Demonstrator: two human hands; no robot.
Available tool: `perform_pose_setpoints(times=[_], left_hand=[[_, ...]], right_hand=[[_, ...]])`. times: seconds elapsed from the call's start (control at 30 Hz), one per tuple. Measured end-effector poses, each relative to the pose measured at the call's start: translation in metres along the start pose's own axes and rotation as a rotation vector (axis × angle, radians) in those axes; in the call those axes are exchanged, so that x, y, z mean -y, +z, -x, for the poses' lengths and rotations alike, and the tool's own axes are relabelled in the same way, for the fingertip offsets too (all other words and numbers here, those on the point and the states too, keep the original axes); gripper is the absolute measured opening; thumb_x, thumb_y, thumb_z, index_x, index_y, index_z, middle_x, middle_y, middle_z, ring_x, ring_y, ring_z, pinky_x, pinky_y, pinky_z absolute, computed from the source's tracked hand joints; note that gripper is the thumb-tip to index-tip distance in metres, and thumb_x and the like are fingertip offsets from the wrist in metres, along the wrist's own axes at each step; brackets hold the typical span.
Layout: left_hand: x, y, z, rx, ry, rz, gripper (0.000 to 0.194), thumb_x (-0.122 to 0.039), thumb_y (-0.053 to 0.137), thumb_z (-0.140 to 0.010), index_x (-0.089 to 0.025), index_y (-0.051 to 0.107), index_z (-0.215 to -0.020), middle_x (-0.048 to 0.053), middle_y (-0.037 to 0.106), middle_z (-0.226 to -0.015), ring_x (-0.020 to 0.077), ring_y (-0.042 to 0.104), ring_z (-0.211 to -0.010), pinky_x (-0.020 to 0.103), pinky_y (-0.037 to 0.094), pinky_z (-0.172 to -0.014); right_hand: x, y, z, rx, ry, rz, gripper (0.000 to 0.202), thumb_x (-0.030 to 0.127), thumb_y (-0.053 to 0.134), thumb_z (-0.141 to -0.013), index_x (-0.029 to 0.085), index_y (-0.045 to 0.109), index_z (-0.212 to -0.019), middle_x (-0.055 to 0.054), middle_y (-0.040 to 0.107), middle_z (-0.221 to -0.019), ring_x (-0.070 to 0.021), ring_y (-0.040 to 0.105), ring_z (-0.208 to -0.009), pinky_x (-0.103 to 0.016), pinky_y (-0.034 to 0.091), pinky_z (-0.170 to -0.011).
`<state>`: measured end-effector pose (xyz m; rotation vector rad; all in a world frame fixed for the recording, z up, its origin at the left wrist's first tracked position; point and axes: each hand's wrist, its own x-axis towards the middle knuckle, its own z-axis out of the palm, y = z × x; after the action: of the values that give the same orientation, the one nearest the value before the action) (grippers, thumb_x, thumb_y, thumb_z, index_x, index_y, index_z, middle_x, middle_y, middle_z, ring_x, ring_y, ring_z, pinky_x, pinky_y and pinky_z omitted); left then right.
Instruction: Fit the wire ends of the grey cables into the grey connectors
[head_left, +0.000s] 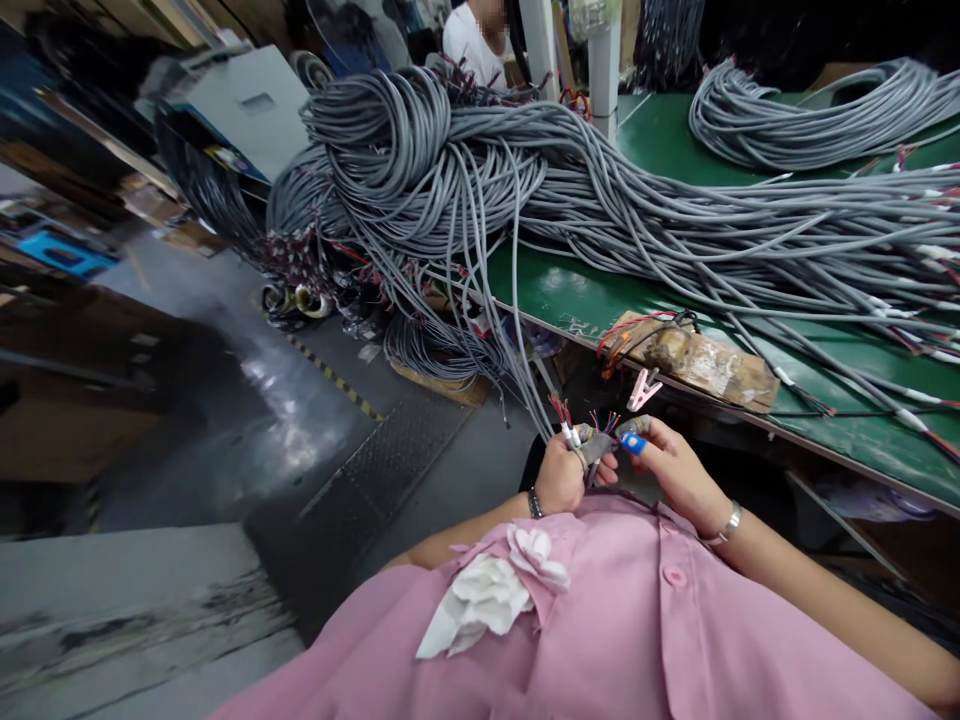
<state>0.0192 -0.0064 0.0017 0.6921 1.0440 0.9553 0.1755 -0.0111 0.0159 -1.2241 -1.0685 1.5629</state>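
Note:
My left hand (pixel 568 472), with grey finger covers, is closed around the ends of several grey cables (pixel 529 385) hanging down from the bench. White sleeves and red wire ends (pixel 561 408) stick out above its fingers. Between both hands fans a small bunch of thin orange, blue and dark wires (pixel 604 422). My right hand (pixel 671 462) is pinched at these wires, a blue wrap (pixel 632 443) on its thumb and a grey cover on a finger. What exactly its fingertips grip is too small to make out.
A big heap of grey cables (pixel 420 170) covers much of the green bench (pixel 559 290). At the bench edge lie a taped cardboard block (pixel 690 360) and a pink clip (pixel 643 390). Another person (pixel 474 45) is behind the heap. A coiled bundle (pixel 810 115) rests at the back right.

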Motion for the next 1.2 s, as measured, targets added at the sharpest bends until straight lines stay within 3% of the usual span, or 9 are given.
perform_pose_setpoints(times=[0.2,0.4,0.63,0.87,1.2], left_hand=[[0.002,0.002,0.002,0.068,-0.057,-0.08,0.038,-0.047,0.073,-0.067,-0.013,0.059,-0.077,0.005,0.065,-0.058,0.0134,0.061,-0.045,0.018,0.039,-0.04],[0.003,-0.001,0.002,0.034,-0.015,-0.088,0.039,-0.049,0.07,-0.069,-0.013,0.058,-0.077,0.005,0.066,-0.061,0.0135,0.061,-0.047,0.018,0.038,-0.04],[-0.002,-0.001,0.003,0.22,-0.109,-0.179,0.036,-0.046,0.071,-0.068,-0.013,0.058,-0.076,0.005,0.065,-0.058,0.0132,0.059,-0.043,0.02,0.038,-0.039],[0.003,-0.003,0.002,0.091,-0.03,-0.073,0.036,-0.047,0.069,-0.07,-0.013,0.057,-0.073,0.004,0.064,-0.058,0.013,0.059,-0.042,0.02,0.038,-0.038],[-0.001,-0.001,0.002,0.008,-0.024,-0.028,0.038,-0.048,0.07,-0.068,-0.014,0.055,-0.072,0.001,0.061,-0.053,0.0113,0.056,-0.039,0.019,0.036,-0.038]], right_hand=[[0.009,0.007,-0.002,0.023,-0.017,0.045,0.027,0.044,0.067,-0.076,0.02,0.056,-0.08,0.001,0.058,-0.064,-0.0121,0.051,-0.056,-0.026,0.04,-0.054],[0.002,0.006,0.0,0.027,-0.016,-0.002,0.028,0.045,0.068,-0.075,0.019,0.058,-0.077,0.0,0.059,-0.062,-0.0121,0.05,-0.054,-0.027,0.04,-0.053],[-0.003,0.007,0.001,-0.002,-0.019,-0.016,0.025,0.043,0.067,-0.076,0.019,0.059,-0.079,0.0,0.059,-0.066,-0.0114,0.05,-0.055,-0.026,0.039,-0.052],[-0.005,0.005,0.0,-0.059,0.03,-0.023,0.027,0.042,0.07,-0.075,0.017,0.06,-0.076,0.002,0.056,-0.06,-0.0096,0.044,-0.053,-0.025,0.034,-0.051],[-0.01,0.0,0.005,-0.025,0.053,-0.047,0.028,0.042,0.073,-0.072,0.017,0.06,-0.072,0.003,0.053,-0.06,-0.0101,0.041,-0.055,-0.026,0.032,-0.054]])
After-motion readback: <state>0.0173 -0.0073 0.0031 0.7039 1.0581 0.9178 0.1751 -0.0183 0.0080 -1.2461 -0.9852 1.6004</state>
